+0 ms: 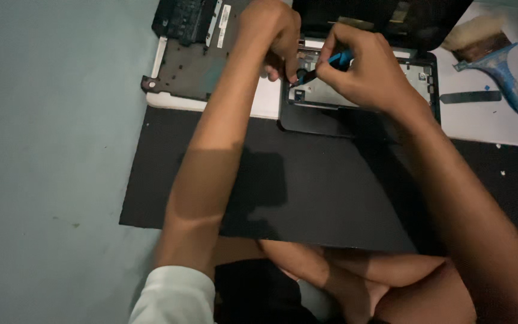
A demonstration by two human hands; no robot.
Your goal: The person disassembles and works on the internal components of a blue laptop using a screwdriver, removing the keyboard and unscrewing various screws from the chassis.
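Head view is showing the right hand (367, 69) gripping a blue-handled screwdriver (325, 65), its long axis slanting left and nearer into the opened laptop base (355, 99) (far side of the mat), while the left hand (271, 33) is curling just beside the tip, its hold unclear.

Opened laptop (361, 102) at mat's (307, 186) far edge, detached cover (190, 60) left, brush (493, 54) right

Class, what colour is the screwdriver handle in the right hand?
Blue and black screwdriver, seen in the head view.
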